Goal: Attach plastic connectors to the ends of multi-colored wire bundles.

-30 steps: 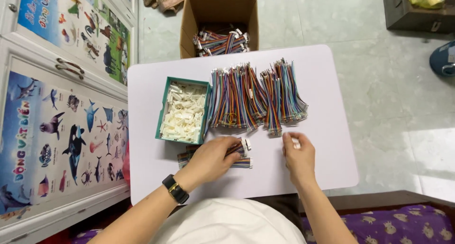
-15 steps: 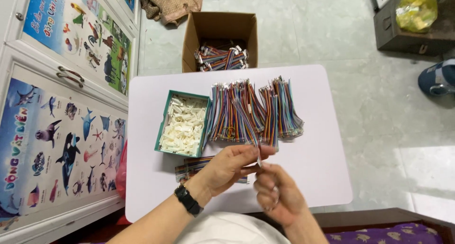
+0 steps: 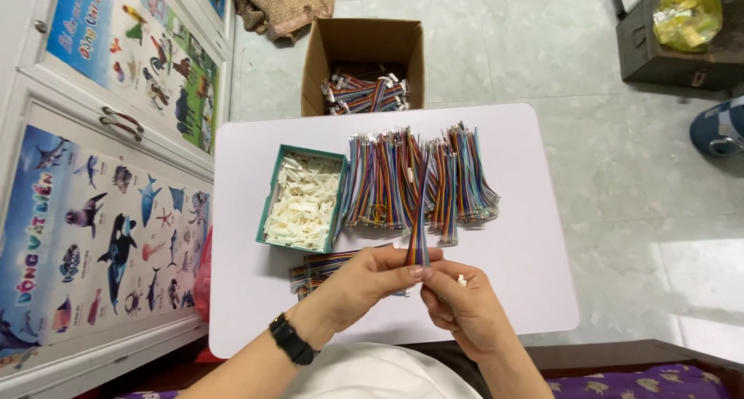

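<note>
Both hands are pinching one rainbow wire strip (image 3: 419,240): left hand (image 3: 372,279) and right hand (image 3: 461,302), near table edge. Green tray (image 3: 273,200) is holding white connectors (image 3: 304,201); far cardboard box (image 3: 364,46) is holding wire bundles (image 3: 364,93), partly hidden.

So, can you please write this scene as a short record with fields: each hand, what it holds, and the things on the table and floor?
left hand: pinches the lower end of a striped ribbon cable, raised above the table
right hand: at the same cable end, with a small white piece at its fingers
table: white; green tray of white connectors; bundles of coloured cables; more cables under the left hand
floor: cardboard box with cable bundles
left wrist: black watch
</note>
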